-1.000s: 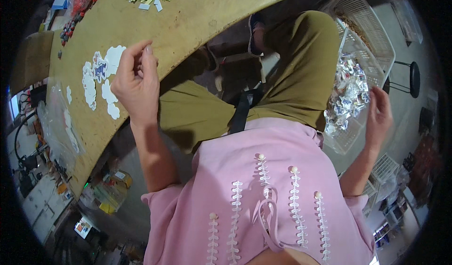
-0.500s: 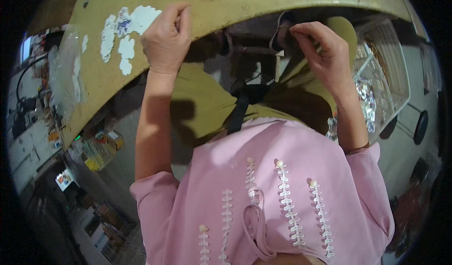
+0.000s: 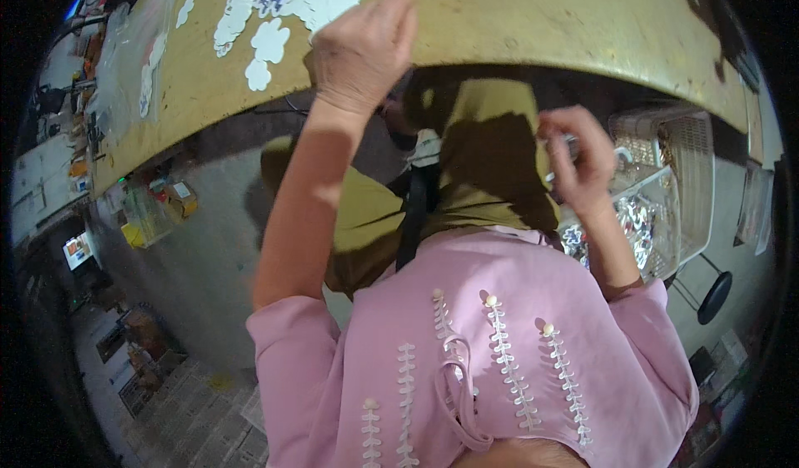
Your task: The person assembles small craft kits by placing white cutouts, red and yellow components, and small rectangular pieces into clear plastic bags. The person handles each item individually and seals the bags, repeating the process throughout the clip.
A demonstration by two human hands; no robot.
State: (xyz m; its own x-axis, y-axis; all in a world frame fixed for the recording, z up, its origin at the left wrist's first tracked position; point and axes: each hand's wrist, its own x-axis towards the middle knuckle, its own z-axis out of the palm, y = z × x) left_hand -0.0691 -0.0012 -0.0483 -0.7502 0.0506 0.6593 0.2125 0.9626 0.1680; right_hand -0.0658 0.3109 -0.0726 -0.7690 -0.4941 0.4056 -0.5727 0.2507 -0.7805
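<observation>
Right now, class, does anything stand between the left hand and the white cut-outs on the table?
Nothing visible does: the left hand rests at the table edge, the white cut-outs lying just beside it.

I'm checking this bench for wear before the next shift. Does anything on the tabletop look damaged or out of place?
Nothing looks spilled or askew. The yellow table looks scuffed, with dark worn patches toward its right end. White cut-out pieces lie loose beside the left hand at the table's edge.
</observation>
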